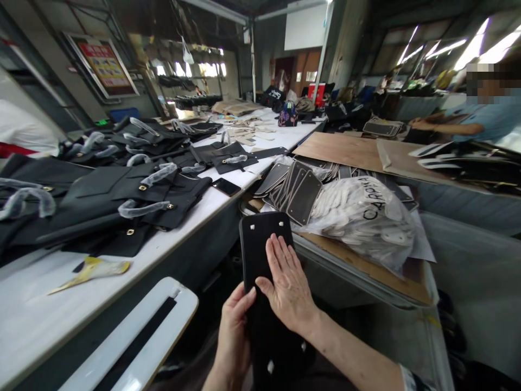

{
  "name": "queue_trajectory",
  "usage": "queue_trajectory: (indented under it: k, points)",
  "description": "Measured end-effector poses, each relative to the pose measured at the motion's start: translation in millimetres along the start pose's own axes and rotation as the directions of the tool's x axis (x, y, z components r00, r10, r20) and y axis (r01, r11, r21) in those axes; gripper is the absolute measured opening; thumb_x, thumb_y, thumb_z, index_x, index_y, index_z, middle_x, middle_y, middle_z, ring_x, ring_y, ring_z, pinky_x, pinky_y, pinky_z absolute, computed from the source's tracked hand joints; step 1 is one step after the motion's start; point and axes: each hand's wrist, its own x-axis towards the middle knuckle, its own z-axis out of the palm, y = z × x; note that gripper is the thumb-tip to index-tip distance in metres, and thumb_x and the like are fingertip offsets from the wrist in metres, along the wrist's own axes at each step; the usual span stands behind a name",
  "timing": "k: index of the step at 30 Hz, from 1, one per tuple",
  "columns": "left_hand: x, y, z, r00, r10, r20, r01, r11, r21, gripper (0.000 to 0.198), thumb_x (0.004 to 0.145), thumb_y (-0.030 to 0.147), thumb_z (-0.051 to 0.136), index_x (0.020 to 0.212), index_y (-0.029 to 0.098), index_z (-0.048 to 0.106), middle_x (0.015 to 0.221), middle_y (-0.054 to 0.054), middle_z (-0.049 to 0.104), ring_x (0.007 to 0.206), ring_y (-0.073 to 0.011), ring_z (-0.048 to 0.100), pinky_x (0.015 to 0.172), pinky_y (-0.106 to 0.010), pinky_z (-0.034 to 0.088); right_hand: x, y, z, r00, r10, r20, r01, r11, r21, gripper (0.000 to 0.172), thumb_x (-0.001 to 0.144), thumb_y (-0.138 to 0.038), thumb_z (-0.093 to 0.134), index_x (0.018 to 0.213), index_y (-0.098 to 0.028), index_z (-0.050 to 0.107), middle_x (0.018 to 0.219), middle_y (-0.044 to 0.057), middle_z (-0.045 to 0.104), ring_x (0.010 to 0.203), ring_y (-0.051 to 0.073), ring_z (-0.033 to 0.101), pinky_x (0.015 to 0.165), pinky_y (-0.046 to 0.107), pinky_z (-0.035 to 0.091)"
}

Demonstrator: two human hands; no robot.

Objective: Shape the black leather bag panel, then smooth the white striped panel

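Note:
A long black panel (260, 247) with small white square marks at its corners lies lengthwise in front of me. My left hand (234, 331) grips its left edge, thumb on top, fingers curled underneath. Flat on the panel's face lies my right hand (287, 285), fingers stretched together and pointing away from me. A stack of similar dark panels (295, 190) leans fanned out just beyond, beside a clear plastic bag (362, 217) of pale pieces with writing on it.
A long white table (36, 309) on the left carries several black handbags (122, 201) with wrapped handles, a phone (226, 187) and a yellow wrapper (95, 269). Brown boards (342, 151) lie at the right, where another person (476, 117) works. A white stool back (134, 336) is near left.

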Motion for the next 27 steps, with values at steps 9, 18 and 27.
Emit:
queue_trajectory:
  k: [9, 18, 27]
  points:
    - [13, -63, -45.3, 1.000, -0.001, -0.030, 0.004, 0.995, 0.097, 0.037, 0.071, 0.033, 0.078, 0.103, 0.017, 0.070, 0.116, -0.012, 0.069, 0.118, -0.0308, 0.059, 0.101, -0.036, 0.045, -70, -22, 64, 0.983, -0.112, 0.148, 0.071, 0.963, 0.258, 0.074, 0.101, -0.050, 0.028, 0.154, -0.009, -0.003, 0.160, 0.013, 0.011, 0.148, 0.027, 0.011, 0.116, 0.050, 0.032]
    - [25, -47, -55.9, 0.995, 0.094, -0.041, -0.071, 0.922, 0.381, 0.024, 0.080, 0.038, 0.067, 0.091, 0.017, 0.069, 0.106, -0.010, 0.071, 0.111, -0.0319, 0.061, 0.096, -0.038, 0.048, -62, -17, 65, 0.977, -0.140, 0.158, 0.050, 0.880, 0.473, 0.083, 0.096, -0.064, 0.030, 0.155, -0.015, -0.001, 0.159, 0.015, 0.011, 0.147, 0.027, 0.014, 0.116, 0.051, 0.029]
    - [39, -51, -51.2, 0.894, 0.034, -0.446, 0.089, 0.963, 0.253, 0.022, 0.091, 0.028, 0.060, 0.108, 0.016, 0.067, 0.122, -0.009, 0.068, 0.131, -0.0255, 0.049, 0.110, -0.032, 0.039, -74, -4, 85, 0.979, -0.040, 0.202, -0.040, 0.924, 0.380, 0.086, 0.094, -0.063, 0.039, 0.155, -0.013, 0.004, 0.159, 0.013, 0.014, 0.146, 0.026, 0.019, 0.117, 0.046, 0.032]
